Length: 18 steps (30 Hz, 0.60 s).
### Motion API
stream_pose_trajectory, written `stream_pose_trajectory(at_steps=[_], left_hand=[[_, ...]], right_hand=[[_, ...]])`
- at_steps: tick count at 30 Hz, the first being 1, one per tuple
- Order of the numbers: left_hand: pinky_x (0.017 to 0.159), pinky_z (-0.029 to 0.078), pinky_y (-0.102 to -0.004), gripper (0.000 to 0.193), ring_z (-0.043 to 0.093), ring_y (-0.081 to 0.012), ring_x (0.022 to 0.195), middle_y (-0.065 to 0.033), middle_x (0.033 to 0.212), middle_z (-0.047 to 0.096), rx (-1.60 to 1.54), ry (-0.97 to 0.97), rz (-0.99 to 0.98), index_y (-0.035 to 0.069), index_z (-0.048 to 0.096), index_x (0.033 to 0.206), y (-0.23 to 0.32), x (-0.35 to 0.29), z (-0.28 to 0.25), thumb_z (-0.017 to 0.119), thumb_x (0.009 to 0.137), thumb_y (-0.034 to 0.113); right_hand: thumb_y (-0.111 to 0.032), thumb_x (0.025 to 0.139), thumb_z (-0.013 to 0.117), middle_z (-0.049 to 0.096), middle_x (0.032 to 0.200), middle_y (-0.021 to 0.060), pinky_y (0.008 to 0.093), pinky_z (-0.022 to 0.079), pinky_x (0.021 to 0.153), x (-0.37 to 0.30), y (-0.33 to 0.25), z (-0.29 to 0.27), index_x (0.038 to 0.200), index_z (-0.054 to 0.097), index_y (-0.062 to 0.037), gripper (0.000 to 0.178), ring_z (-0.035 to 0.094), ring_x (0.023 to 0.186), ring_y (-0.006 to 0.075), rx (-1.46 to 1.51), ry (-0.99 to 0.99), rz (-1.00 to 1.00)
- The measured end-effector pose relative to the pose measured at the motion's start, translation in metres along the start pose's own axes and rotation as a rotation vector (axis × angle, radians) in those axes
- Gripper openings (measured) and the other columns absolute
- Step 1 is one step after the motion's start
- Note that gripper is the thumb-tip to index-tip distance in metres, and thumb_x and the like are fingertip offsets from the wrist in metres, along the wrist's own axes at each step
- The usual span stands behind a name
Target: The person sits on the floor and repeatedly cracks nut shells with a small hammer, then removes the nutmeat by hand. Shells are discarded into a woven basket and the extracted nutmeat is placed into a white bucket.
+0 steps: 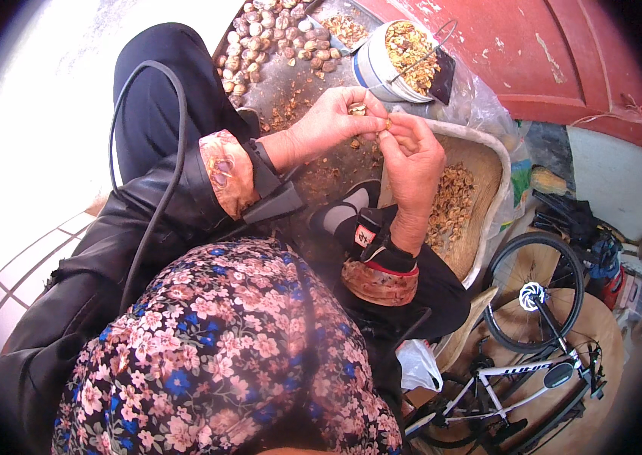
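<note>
Hands: left hand (330, 121) curled round cracked walnut (357, 109), right hand (416, 158) pinching small fragment (387, 123); bucket (372, 74) just beyond; rimmed basket (500, 163) beside right hand; whole walnuts (264, 36) beyond left; bicycle (491, 390) lower right

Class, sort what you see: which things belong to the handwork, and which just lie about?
Belongs to the work:
- cracked walnut in the left hand
- right hand, fingertips close to it
- whole walnuts
- bucket and basket, both holding walnut pieces

Seemingly just about:
- bicycle
- white plastic bag
</note>
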<state>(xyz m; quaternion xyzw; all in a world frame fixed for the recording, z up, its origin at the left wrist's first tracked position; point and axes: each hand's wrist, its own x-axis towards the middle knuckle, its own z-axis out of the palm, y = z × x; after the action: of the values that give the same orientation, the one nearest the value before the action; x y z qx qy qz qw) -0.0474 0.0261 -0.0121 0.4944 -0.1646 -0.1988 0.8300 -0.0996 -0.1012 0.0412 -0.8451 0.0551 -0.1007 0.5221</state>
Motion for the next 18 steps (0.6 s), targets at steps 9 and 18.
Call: stream_pose_trajectory(at_steps=[9,18], left_hand=[[0.055,0.044,-0.0209,0.011,0.055,-0.0079,0.063,-0.0034,0.074,0.060,-0.003,-0.006,-0.051,0.001,0.058,0.081,0.002,-0.002,-0.002,0.063,0.079,0.011],[0.068,0.050,-0.0218,0.016,0.060,-0.0116,0.077,-0.0075,0.089,0.061,-0.307,-0.004,-0.190,0.000,0.058,0.092,0.001,-0.002,-0.002,0.059,0.083,0.013]], right_hand=[[0.000,0.073,0.063,0.065,0.080,0.0099,0.0239,0.050,0.064,0.000,0.004,-0.001,0.091,0.059,0.0019,0.019,0.064,0.072,0.0136,0.076,-0.026,0.039],[0.002,0.074,0.061,0.061,0.084,0.0086,0.0220,0.049,0.063,0.000,0.008,-0.008,0.096,0.058,0.0020,0.022,0.061,0.071,0.0119,0.271,-0.041,0.092]])
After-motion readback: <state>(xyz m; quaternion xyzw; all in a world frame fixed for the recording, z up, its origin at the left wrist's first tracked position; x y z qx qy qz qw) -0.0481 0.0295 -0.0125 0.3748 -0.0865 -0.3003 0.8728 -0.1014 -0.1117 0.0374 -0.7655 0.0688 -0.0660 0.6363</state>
